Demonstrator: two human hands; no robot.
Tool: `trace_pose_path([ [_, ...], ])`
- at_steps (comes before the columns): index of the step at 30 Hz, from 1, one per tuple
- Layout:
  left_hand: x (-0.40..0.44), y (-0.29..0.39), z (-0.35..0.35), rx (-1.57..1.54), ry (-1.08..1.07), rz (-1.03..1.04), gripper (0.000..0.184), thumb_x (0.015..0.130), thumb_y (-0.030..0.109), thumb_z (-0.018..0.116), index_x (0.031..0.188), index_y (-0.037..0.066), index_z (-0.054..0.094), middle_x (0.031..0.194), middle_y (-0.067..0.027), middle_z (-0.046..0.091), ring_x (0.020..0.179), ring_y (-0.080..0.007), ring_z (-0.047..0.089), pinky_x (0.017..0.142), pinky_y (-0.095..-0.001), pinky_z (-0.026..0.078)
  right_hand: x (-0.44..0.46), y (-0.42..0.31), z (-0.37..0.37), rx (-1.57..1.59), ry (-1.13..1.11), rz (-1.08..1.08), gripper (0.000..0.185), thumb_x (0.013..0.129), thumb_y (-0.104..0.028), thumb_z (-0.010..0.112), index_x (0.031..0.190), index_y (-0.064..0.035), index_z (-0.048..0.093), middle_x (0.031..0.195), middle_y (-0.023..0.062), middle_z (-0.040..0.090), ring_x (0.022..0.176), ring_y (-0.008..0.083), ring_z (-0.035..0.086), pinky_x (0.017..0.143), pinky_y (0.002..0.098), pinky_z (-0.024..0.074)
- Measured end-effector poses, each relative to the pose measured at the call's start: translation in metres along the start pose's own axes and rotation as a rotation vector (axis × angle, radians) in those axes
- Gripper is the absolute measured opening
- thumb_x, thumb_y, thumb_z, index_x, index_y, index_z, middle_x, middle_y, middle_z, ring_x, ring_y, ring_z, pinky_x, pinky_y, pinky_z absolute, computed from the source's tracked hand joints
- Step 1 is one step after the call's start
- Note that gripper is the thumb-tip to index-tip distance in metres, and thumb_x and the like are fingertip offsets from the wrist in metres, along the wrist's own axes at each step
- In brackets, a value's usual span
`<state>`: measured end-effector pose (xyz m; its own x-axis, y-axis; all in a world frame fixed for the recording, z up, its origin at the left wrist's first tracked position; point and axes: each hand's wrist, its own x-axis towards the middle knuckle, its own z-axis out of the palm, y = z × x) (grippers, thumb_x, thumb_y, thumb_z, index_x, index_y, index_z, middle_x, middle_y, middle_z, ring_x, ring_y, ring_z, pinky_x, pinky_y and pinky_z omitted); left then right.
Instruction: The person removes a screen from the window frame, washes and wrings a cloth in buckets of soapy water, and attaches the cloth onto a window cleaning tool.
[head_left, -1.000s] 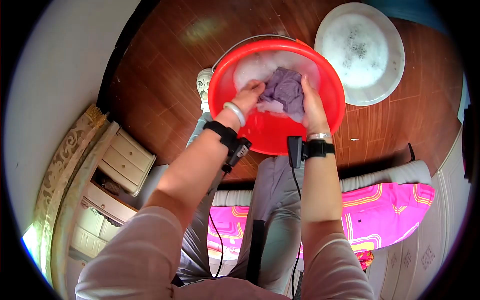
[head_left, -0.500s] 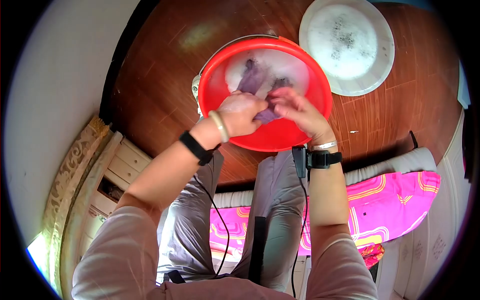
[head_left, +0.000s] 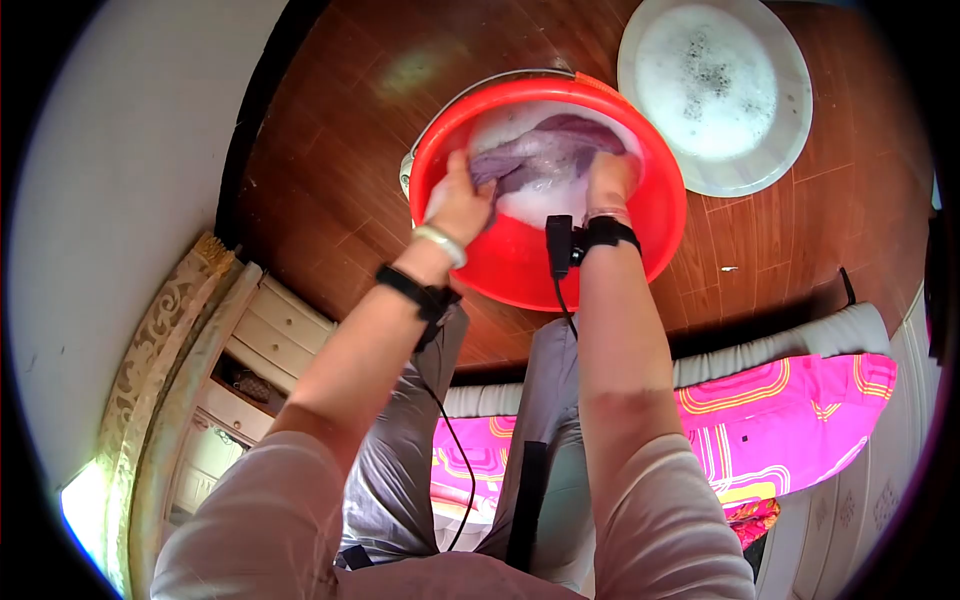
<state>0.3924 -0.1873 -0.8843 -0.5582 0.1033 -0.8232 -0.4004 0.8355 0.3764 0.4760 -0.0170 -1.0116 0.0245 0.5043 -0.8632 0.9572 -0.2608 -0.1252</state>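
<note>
A red bucket (head_left: 530, 285) stands on the wooden floor with foamy water inside. Within it a wet purple cloth (head_left: 560, 145) is spread between my two hands, arching over the suds. My left hand (head_left: 462, 205) grips the cloth's left end near the bucket's left wall, thumb pressed against it. At the right side, my right hand (head_left: 610, 185) is closed around the other end, its fingertips partly hidden. White foam (head_left: 540, 200) shows between the hands, below the cloth.
A pale basin (head_left: 795, 130) with suds stands on the floor right of the bucket. Cream drawers (head_left: 280, 325) are at the left. A pink patterned fabric (head_left: 780, 420) lies behind my legs at the lower right. A cable hangs from each wrist strap.
The cloth was bunched up near my hands and is now stretched wide. My right hand has moved from open fingers to holding its right end; my left hand has shifted slightly left.
</note>
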Motion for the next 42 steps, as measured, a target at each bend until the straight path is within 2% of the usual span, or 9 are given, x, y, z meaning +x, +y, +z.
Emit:
trace_pose_path([
  [3, 0.035, -0.026, 0.053, 0.436, -0.029, 0.441, 0.049, 0.085, 0.008, 0.048, 0.131, 0.002, 0.032, 0.134, -0.0208, 0.034, 0.124, -0.0340, 0.036, 0.103, -0.0398, 0.031, -0.002, -0.003, -0.001, -0.284, -0.183, -0.227, 0.046, 0.079, -0.032, 0.051, 0.109, 0.0020, 0.056, 0.108, 0.0249, 0.057, 0.104, 0.0369, 0.054, 0.087, 0.0415, 0.0423],
  [5, 0.071, -0.110, 0.107, 0.910, 0.217, 0.708, 0.047, 0.086, 0.012, 0.045, 0.130, -0.001, 0.034, 0.130, -0.0185, 0.041, 0.121, -0.0328, 0.040, 0.099, -0.0402, 0.034, -0.003, 0.000, 0.001, -0.482, -0.310, -0.379, 0.048, 0.081, -0.035, 0.048, 0.113, 0.0006, 0.054, 0.111, 0.0248, 0.056, 0.105, 0.0381, 0.053, 0.088, 0.0414, 0.0422],
  [7, 0.095, -0.127, 0.129, 0.660, -0.113, 0.214, 0.038, 0.085, 0.015, 0.049, 0.119, -0.001, 0.044, 0.113, -0.0175, 0.052, 0.104, -0.0303, 0.052, 0.089, -0.0374, 0.041, -0.002, 0.005, 0.004, -0.681, -0.440, -0.530, 0.051, 0.083, -0.038, 0.045, 0.117, -0.0009, 0.051, 0.113, 0.0246, 0.055, 0.105, 0.0394, 0.052, 0.089, 0.0412, 0.0421],
  [11, 0.073, -0.047, 0.073, -0.447, -0.232, -0.484, 0.035, 0.083, 0.017, 0.049, 0.113, 0.000, 0.048, 0.102, -0.0190, 0.059, 0.093, -0.0261, 0.061, 0.074, -0.0396, 0.050, 0.013, 0.031, 0.018, 0.410, -0.378, -0.101, 0.045, 0.072, -0.012, 0.057, 0.116, -0.0005, 0.053, 0.097, 0.0178, 0.061, 0.089, 0.0347, 0.058, 0.084, 0.0379, 0.0447],
  [14, 0.054, -0.014, 0.044, -1.155, -0.456, -0.529, 0.041, 0.089, 0.038, 0.045, 0.119, 0.011, 0.048, 0.112, -0.0092, 0.057, 0.100, -0.0226, 0.057, 0.083, -0.0419, 0.047, -0.040, 0.027, 0.008, 0.384, -0.413, -0.558, 0.053, 0.068, -0.017, 0.070, 0.114, 0.0034, 0.053, 0.132, 0.0206, 0.035, 0.121, 0.0318, 0.037, 0.097, 0.0348, 0.0364],
  [25, 0.039, -0.020, 0.067, -1.522, -0.541, -0.156, 0.042, 0.092, 0.028, 0.046, 0.126, 0.004, 0.043, 0.114, -0.0111, 0.054, 0.096, -0.0243, 0.055, 0.086, -0.0339, 0.047, -0.142, -0.010, -0.003, 0.121, -0.032, -1.111, 0.016, 0.066, -0.011, 0.070, 0.064, 0.0009, 0.058, 0.073, 0.0113, 0.055, 0.077, 0.0324, 0.053, 0.075, 0.0394, 0.0454],
  [29, 0.013, 0.029, 0.045, -1.049, -0.177, -0.439, 0.030, 0.089, 0.020, 0.052, 0.112, 0.001, 0.054, 0.100, -0.0102, 0.061, 0.087, -0.0215, 0.059, 0.080, -0.0318, 0.048, -0.108, -0.019, -0.005, 0.079, -0.056, -0.726, 0.022, 0.078, -0.018, 0.062, 0.078, 0.0039, 0.064, 0.071, 0.0145, 0.061, 0.062, 0.0247, 0.059, 0.060, 0.0326, 0.0463],
  [37, 0.000, 0.036, 0.016, -1.664, -0.378, -0.357, 0.040, 0.092, 0.034, 0.046, 0.118, 0.004, 0.051, 0.111, -0.0098, 0.058, 0.101, -0.0201, 0.056, 0.088, -0.0335, 0.045, -0.130, -0.031, -0.035, 0.982, -0.444, -0.017, 0.034, 0.075, -0.003, 0.053, 0.109, -0.0050, 0.051, 0.093, 0.0044, 0.053, 0.079, 0.0148, 0.051, 0.069, 0.0263, 0.0455],
  [42, 0.029, 0.006, 0.040, -1.236, -0.315, -0.336, 0.031, 0.091, 0.027, 0.046, 0.109, 0.003, 0.053, 0.093, -0.0154, 0.063, 0.079, -0.0250, 0.063, 0.071, -0.0360, 0.053, -0.168, -0.015, -0.017, 0.228, -0.134, -0.982, 0.026, 0.075, -0.006, 0.061, 0.099, -0.0037, 0.051, 0.100, 0.0179, 0.046, 0.090, 0.0338, 0.049, 0.083, 0.0393, 0.0408],
])
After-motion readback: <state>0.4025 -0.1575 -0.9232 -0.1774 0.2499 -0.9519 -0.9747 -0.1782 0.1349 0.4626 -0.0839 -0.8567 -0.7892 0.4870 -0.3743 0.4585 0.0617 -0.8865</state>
